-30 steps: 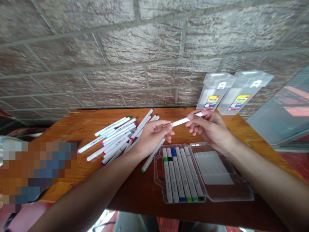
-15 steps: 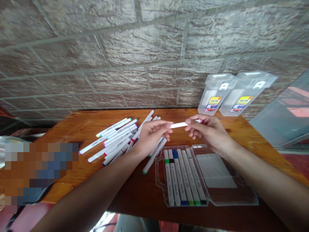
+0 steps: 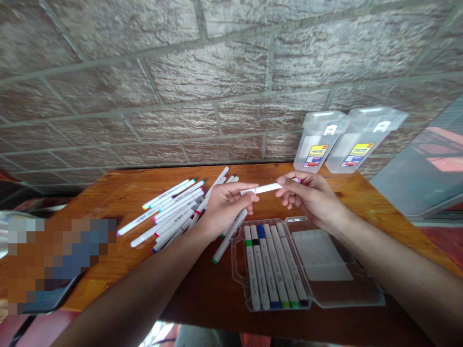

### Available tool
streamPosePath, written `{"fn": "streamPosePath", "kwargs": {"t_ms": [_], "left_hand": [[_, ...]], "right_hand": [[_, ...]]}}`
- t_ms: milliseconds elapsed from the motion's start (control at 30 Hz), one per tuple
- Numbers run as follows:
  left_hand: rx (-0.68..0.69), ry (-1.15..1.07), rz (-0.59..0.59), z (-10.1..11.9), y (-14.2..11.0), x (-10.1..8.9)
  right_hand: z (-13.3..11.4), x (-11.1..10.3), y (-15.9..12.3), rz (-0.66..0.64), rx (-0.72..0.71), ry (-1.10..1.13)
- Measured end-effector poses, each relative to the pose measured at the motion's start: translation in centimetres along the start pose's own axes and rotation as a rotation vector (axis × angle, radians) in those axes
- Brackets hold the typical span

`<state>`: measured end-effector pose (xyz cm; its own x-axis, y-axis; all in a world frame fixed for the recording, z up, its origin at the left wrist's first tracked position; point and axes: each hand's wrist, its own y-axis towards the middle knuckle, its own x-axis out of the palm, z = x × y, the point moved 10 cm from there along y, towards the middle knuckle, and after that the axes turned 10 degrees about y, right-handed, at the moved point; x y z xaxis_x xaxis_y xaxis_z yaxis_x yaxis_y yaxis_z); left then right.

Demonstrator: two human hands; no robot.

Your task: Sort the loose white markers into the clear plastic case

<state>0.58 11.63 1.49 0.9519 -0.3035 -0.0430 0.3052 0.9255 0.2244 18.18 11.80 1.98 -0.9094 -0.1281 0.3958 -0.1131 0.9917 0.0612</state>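
Note:
A white marker (image 3: 268, 188) with a pink end is held level above the table between both hands. My left hand (image 3: 231, 200) pinches its left end between thumb and fingers. My right hand (image 3: 306, 193) grips the other end, where the pink tip shows past the fingers. Below them lies an open clear plastic case (image 3: 311, 304) with several white markers (image 3: 275, 265) side by side in its left half. Behind and left of my left hand is a loose pile of white markers (image 3: 177, 205) with coloured ends, partly covered by that hand.
Two clear plastic cases (image 3: 314, 140) with yellow and blue labels stand upright against the brick wall (image 3: 231, 72) at the back right. The wooden table (image 3: 97, 193) carries a dark device (image 3: 54, 296) at its left edge, mostly blurred out.
My left fingers have loosened a little, so more of the marker's left end shows above the thumb. Both hands stay on the marker; the view has shifted slightly.

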Motion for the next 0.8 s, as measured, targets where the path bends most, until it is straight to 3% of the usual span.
{"fn": "streamPosePath", "kwargs": {"t_ms": [600, 800], "left_hand": [[-0.038, -0.014, 0.018, -0.67, 0.20, -0.02], [-0.064, -0.155, -0.046, -0.46, -0.02, 0.63]], "right_hand": [[-0.61, 0.55, -0.25, -0.057, -0.081, -0.096], [-0.57, -0.25, -0.03, 0.020, -0.042, -0.026]]}}
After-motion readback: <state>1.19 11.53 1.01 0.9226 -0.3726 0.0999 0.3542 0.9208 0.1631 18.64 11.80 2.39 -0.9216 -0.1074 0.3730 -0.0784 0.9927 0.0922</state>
